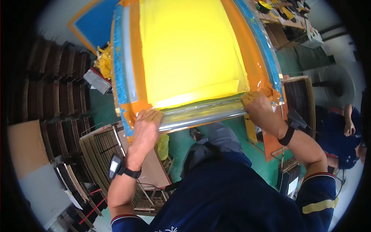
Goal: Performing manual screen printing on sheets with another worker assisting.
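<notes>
A printing screen [125,77] lies in front of me, its blue-edged frame lined with orange tape [251,50]. Bright yellow ink [189,50] covers the mesh in the middle. Across the near end runs a long silver squeegee [205,119], with smears of yellow along it. My left hand [148,123] has its fingers closed over the squeegee's left end, by the taped corner. At the opposite end, my right hand [257,106] grips it the same way. Both palms and the thumbs are mostly hidden. Each wrist wears a black strap with a small device.
Dark stacked racks [58,85] line the left side. Below my left arm stands a wire drying rack [101,154]. A bench with tape rolls [274,13] is at the far right, near a fan [338,85]. A co-worker [340,135] is at the right edge.
</notes>
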The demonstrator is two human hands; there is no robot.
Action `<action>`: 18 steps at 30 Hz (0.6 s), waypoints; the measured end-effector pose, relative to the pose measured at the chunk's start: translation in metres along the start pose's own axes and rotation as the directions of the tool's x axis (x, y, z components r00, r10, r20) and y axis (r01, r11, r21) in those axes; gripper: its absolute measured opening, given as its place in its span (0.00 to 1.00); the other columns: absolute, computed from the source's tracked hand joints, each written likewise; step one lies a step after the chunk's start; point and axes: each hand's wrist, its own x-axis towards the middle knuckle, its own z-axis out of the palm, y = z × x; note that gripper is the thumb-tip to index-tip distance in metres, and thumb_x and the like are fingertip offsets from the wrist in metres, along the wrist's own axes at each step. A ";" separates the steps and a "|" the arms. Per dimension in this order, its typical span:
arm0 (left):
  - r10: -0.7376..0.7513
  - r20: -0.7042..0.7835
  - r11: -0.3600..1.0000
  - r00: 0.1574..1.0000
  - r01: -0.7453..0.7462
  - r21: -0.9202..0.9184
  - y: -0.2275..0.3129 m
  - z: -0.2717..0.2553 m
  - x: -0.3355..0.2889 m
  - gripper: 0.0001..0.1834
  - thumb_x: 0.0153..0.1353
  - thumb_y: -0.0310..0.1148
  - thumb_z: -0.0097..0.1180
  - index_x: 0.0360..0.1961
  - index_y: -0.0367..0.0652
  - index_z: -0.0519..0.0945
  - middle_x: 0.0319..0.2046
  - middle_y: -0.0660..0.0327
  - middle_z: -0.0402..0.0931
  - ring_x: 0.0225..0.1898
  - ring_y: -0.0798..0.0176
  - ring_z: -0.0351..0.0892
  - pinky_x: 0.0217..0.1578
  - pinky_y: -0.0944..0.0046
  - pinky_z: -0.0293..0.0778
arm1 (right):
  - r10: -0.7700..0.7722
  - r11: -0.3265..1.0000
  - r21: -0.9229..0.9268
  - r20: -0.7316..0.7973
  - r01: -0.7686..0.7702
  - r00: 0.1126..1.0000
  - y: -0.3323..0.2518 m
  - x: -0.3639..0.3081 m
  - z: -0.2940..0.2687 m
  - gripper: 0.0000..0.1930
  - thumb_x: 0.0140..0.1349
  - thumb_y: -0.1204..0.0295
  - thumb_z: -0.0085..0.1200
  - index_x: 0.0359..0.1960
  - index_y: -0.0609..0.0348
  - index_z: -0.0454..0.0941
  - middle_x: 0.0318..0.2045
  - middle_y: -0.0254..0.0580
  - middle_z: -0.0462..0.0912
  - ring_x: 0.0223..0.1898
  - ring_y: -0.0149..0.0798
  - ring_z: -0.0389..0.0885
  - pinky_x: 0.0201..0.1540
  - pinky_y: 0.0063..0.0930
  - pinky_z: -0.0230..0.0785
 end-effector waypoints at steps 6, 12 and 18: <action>0.029 -0.086 0.997 0.996 -0.023 0.068 -0.032 0.010 0.051 0.23 0.42 0.12 0.50 0.44 0.28 0.78 0.44 0.40 0.78 0.50 0.40 0.77 0.55 0.46 0.69 | -0.005 1.000 0.018 -0.333 0.012 0.943 0.024 0.034 0.004 0.20 0.51 0.77 0.51 0.47 0.74 0.74 0.45 0.56 0.80 0.51 0.47 0.78 0.57 0.33 0.67; 0.067 -0.071 0.996 0.995 -0.063 0.056 -0.088 0.002 0.130 0.22 0.43 0.11 0.49 0.43 0.28 0.78 0.40 0.41 0.78 0.44 0.38 0.76 0.49 0.50 0.71 | -0.023 1.000 -0.001 -0.365 0.024 0.931 0.080 0.123 -0.012 0.15 0.52 0.79 0.52 0.43 0.66 0.77 0.39 0.51 0.82 0.45 0.47 0.80 0.50 0.34 0.72; 0.036 -0.058 0.996 0.998 -0.032 0.082 -0.155 -0.015 0.207 0.17 0.48 0.14 0.49 0.41 0.34 0.79 0.37 0.43 0.78 0.41 0.39 0.75 0.43 0.49 0.72 | 0.033 0.999 0.034 -0.281 -0.024 0.959 0.127 0.216 -0.051 0.14 0.47 0.84 0.53 0.38 0.61 0.79 0.32 0.51 0.82 0.37 0.54 0.80 0.40 0.42 0.73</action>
